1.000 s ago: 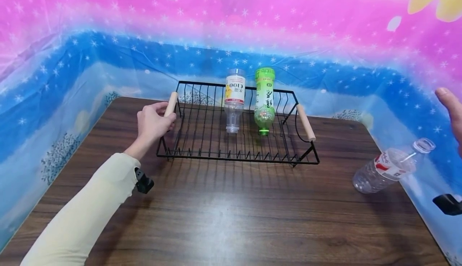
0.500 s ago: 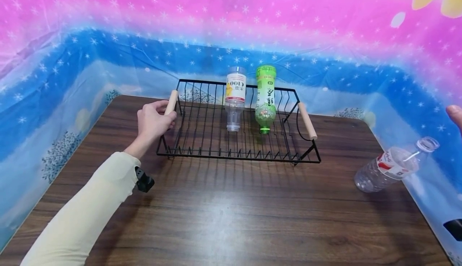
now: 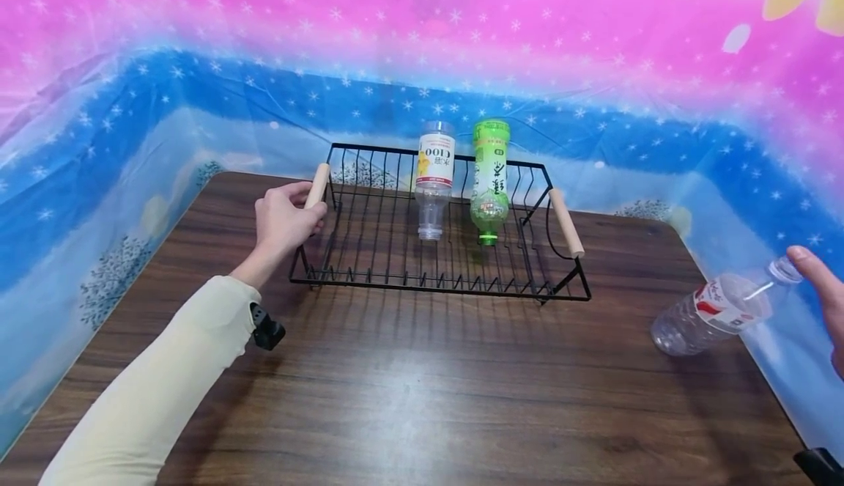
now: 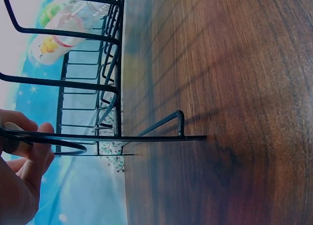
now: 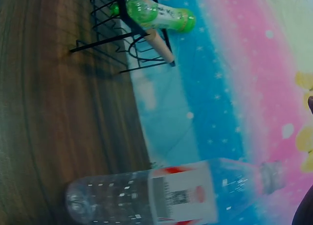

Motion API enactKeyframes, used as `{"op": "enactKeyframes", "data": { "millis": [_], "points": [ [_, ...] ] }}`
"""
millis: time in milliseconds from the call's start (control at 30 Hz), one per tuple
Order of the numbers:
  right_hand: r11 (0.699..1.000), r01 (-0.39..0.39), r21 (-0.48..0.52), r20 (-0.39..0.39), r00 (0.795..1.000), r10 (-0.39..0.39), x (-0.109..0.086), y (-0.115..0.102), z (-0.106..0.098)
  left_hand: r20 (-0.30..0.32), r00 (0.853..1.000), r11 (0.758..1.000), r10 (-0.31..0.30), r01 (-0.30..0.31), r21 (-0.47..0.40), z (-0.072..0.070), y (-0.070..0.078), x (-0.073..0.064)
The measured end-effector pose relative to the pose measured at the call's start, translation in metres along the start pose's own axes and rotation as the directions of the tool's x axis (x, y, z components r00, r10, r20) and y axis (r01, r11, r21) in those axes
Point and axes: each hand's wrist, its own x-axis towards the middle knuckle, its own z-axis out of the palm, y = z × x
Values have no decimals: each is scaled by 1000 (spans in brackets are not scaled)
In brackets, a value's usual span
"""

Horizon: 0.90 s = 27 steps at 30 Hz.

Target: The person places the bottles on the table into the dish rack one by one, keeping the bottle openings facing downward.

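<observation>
My left hand (image 3: 286,222) grips the left wooden handle (image 3: 318,185) of a black wire dish rack (image 3: 435,281). Two empty bottles stand upside down in the rack. One is a clear bottle (image 3: 434,160) with a white label, the other a green-labelled bottle (image 3: 490,171). At the table's right side a clear plastic bottle (image 3: 712,310) with a red and white label stands upright, its mouth uncapped. My right hand (image 3: 827,299), partly out of frame, has an extended digit overlapping that mouth in the head view. In the right wrist view the bottle (image 5: 181,193) shows no fingers around it.
Everything sits on a dark brown wooden table (image 3: 395,398). The rack's right wooden handle (image 3: 566,222) points toward the standing bottle. A pink and blue patterned cloth (image 3: 369,46) hangs close behind the table and along its sides.
My right hand first drifted right, then came down and left to the standing bottle's mouth. My left hand keeps its hold on the handle, and the rack and bottles stay in place.
</observation>
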Motion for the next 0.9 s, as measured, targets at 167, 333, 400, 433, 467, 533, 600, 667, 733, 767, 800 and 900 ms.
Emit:
{"op": "enactKeyframes", "data": {
  "millis": [167, 333, 400, 433, 467, 533, 600, 667, 733, 767, 800, 900],
  "points": [
    [988, -150, 32, -2, 989, 150, -20, -11, 12, -10, 1000, 1000, -11, 11, -3, -2, 3, 0],
    [953, -302, 33, -134, 943, 303, -24, -7, 23, -9, 1000, 1000, 1, -1, -12, -3, 2, -2],
    [944, -330, 27, -158, 931, 330, -23, -4, 27, -5, 1000, 1000, 4, -4, -17, -3, 2, -3],
    [943, -332, 24, -168, 929, 331, -24, -2, 28, -3, 1000, 1000, 6, -6, -20, -2, 1, -3],
    [943, -333, 26, -178, 926, 332, -24, -1, 30, -3, 1000, 1000, 6, -6, -22, -2, 1, -4],
    [942, -335, 27, -189, 924, 334, -25, 2, 34, -5, 1000, 1000, 2, -2, -11, -2, 0, -4],
    [939, -343, 23, -189, 921, 341, -26, 5, 38, -5, 1000, 1000, 2, -2, 2, -2, 0, -4],
    [935, -354, 30, -183, 917, 353, -28, 9, 41, -9, 1000, 1000, 2, -2, 8, -2, 1, -3],
    [937, -347, 30, -188, 919, 346, -29, 15, 44, -8, 1000, 1000, 4, -4, 12, -2, 1, -3],
    [938, -345, 39, -189, 919, 346, -30, 18, 46, -7, 1000, 1000, 6, -6, 13, -2, 1, -3],
    [939, -341, 42, -188, 920, 343, -30, 21, 47, -7, 1000, 1000, 6, -6, 11, -2, 1, -3],
    [948, -314, 58, -183, 930, 320, -31, 32, 54, -2, 1000, 1000, 6, -6, 7, -2, 1, -3]
  ]
}}
